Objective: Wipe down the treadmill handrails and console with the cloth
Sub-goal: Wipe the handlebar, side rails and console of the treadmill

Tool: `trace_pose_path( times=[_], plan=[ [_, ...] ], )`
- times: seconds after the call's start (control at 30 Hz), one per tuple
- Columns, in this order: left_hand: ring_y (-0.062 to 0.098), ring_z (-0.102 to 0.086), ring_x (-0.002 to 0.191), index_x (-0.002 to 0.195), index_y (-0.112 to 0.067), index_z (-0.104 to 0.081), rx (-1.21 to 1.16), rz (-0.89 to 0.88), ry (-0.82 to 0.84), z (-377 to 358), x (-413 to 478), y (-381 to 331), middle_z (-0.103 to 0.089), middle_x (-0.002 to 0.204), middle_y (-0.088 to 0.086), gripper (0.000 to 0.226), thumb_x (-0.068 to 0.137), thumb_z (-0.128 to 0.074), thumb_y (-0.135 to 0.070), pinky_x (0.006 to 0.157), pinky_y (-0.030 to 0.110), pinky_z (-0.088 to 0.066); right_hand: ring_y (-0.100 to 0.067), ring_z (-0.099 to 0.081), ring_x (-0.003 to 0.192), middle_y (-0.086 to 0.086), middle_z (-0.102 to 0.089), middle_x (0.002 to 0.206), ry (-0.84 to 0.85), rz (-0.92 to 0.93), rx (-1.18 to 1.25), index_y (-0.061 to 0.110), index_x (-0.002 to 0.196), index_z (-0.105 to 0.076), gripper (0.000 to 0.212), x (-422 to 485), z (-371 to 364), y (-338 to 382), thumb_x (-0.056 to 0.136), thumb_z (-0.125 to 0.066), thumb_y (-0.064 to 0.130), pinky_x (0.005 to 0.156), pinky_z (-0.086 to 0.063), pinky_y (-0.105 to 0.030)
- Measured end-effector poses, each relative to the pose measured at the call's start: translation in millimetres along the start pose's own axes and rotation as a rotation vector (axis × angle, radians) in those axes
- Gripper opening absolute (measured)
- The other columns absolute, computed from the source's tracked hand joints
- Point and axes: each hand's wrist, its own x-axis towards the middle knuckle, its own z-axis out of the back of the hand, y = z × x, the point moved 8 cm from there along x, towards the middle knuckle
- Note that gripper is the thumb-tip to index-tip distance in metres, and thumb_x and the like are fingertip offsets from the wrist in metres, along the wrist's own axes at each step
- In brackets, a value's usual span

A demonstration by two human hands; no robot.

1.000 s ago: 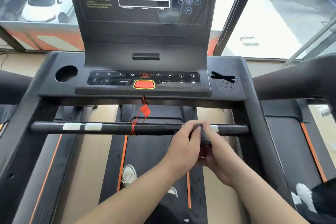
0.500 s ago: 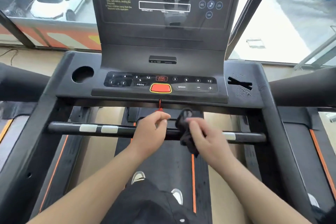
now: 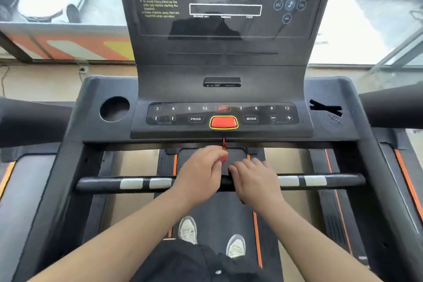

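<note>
Sneakers [image 3: 187, 229], 2 of them and pale, are standing on the black belt [image 3: 219, 215]. Both forearms are reaching forward to the crossbar handrail [image 3: 103, 184], which is carrying 4 silver sensor plates [image 3: 131, 183], 2 on each side of the hands. The left hand [image 3: 201, 174] is hovering over the bar with its fingers curled, pinching the red safety clip [image 3: 223, 158] that is hanging on a cord from the console [image 3: 325, 135]. The right hand [image 3: 256, 181] is lying just beside it with its fingers stretched flat across the bar, pressing down. The dark cloth [image 3: 226, 170] is sitting almost wholly under that palm, with only a dark edge showing by the fingertips. Beyond, the button panel [image 3: 270, 113] is facing up with its red stop button [image 3: 223, 122] in the middle, the padded side handrails [image 3: 29, 119] are flanking it, and the dark display [image 3: 224, 30] is rising behind.
</note>
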Motion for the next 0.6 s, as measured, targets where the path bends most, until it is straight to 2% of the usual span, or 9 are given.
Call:
trace_pose_path(
  times=[0.07, 0.2, 0.27, 0.33, 0.4, 0.5, 0.53, 0.6],
  plan=[
    [0.013, -0.057, 0.116, 0.118, -0.013, -0.070, -0.014, -0.007, 0.014, -7.5, 10.0, -4.3, -0.068, 0.123, -0.003, 0.029, 0.095, -0.052, -0.007, 0.104, 0.010, -0.034, -0.031, -0.055, 0.064, 0.001, -0.058, 0.068, 0.029, -0.030, -0.047, 0.022, 0.074, -0.064, 0.048, -12.0, 3.6, -36.9, 0.106, -0.031, 0.035, 0.058, -0.038, -0.039],
    [0.007, -0.053, 0.124, 0.123, -0.017, -0.069, -0.041, -0.022, 0.045, -29.8, 17.6, -23.1, -0.064, 0.131, -0.008, 0.031, 0.097, -0.056, -0.006, 0.104, 0.004, -0.027, -0.034, -0.051, 0.068, -0.003, -0.056, 0.071, 0.110, -0.208, -0.194, 0.020, 0.073, -0.056, 0.037, -47.2, 25.8, -148.8, 0.101, -0.035, 0.031, 0.064, -0.039, -0.043],
    [0.007, -0.053, 0.124, 0.122, -0.017, -0.069, -0.048, -0.046, 0.054, -42.3, 21.9, -38.2, -0.065, 0.130, -0.007, 0.032, 0.096, -0.057, -0.005, 0.105, 0.003, -0.027, -0.034, -0.048, 0.066, -0.005, -0.054, 0.070, 0.188, -0.240, -0.254, 0.019, 0.073, -0.053, 0.033, -53.3, 30.5, -181.6, 0.098, -0.033, 0.027, 0.065, -0.039, -0.045],
    [0.008, -0.053, 0.123, 0.121, -0.016, -0.070, -0.045, -0.064, 0.065, -58.2, 28.2, -56.9, -0.066, 0.129, -0.005, 0.031, 0.095, -0.057, -0.005, 0.105, 0.003, -0.026, -0.033, -0.048, 0.067, -0.007, -0.057, 0.070, 0.214, -0.251, -0.276, 0.019, 0.072, -0.053, 0.036, -47.8, 25.0, -182.1, 0.096, -0.027, 0.025, 0.066, -0.037, -0.045],
    [0.010, -0.055, 0.121, 0.119, -0.014, -0.071, -0.045, -0.062, 0.059, -74.5, 36.1, -72.8, -0.067, 0.127, -0.003, 0.031, 0.093, -0.056, -0.007, 0.106, 0.005, -0.029, -0.033, -0.049, 0.070, -0.005, -0.059, 0.075, 0.201, -0.261, -0.159, 0.022, 0.073, -0.055, 0.035, -41.3, 17.7, -154.8, 0.096, -0.029, 0.028, 0.066, -0.034, -0.044],
    [0.011, -0.058, 0.120, 0.118, -0.017, -0.071, -0.034, -0.040, 0.041, -97.2, 48.6, -93.3, -0.067, 0.126, -0.007, 0.033, 0.092, -0.051, -0.013, 0.106, 0.020, -0.041, -0.031, -0.053, 0.080, -0.001, -0.059, 0.086, 0.117, -0.053, 0.111, 0.022, 0.093, -0.061, 0.018, -50.6, 15.9, -109.5, 0.095, -0.047, 0.032, 0.071, -0.040, -0.044],
    [0.012, -0.059, 0.119, 0.117, -0.017, -0.071, -0.030, -0.042, 0.036, -104.0, 52.4, -99.5, -0.068, 0.125, -0.007, 0.033, 0.092, -0.050, -0.013, 0.106, 0.022, -0.042, -0.029, -0.053, 0.082, 0.000, -0.059, 0.090, 0.092, 0.017, 0.137, 0.021, 0.101, -0.062, 0.020, -54.6, 22.1, -115.7, 0.096, -0.049, 0.034, 0.073, -0.043, -0.044],
    [0.012, -0.060, 0.117, 0.116, -0.014, -0.071, -0.023, -0.041, 0.028, -115.9, 58.0, -109.7, -0.069, 0.123, -0.004, 0.032, 0.092, -0.051, -0.010, 0.105, 0.014, -0.038, -0.029, -0.052, 0.082, 0.000, -0.058, 0.090, 0.084, 0.023, 0.079, 0.021, 0.102, -0.063, 0.026, -61.7, 29.9, -157.1, 0.098, -0.044, 0.039, 0.073, -0.044, -0.043]
  ],
)
